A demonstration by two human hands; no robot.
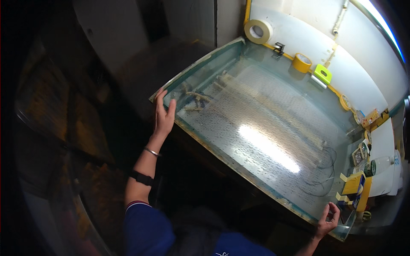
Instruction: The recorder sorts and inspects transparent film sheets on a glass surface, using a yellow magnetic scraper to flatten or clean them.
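Note:
A large glass-topped table (224, 138) spreads before me, with a speckled pale surface showing through the glass. At its near left corner is my left hand (163, 116), the fingers stretched upward and the thumb apart, touching the edge. My right hand (329, 219) is at the near right corner, its fingers bent inward; whatever they may hold is too small to make out. Just beyond it lie a yellow and blue box (353, 184) and pale strips. Thin dark wires (326, 181) curl under or on the glass near the right side; I cannot tell which.
Along the far edge are a wide cream tape roll (258, 31), a black clip-like item (278, 48), a yellow tape roll (302, 62) and a lime-green holder (323, 74). A clear plastic bottle (381, 165) lies at the right. A bright tube light (386, 27) hangs above.

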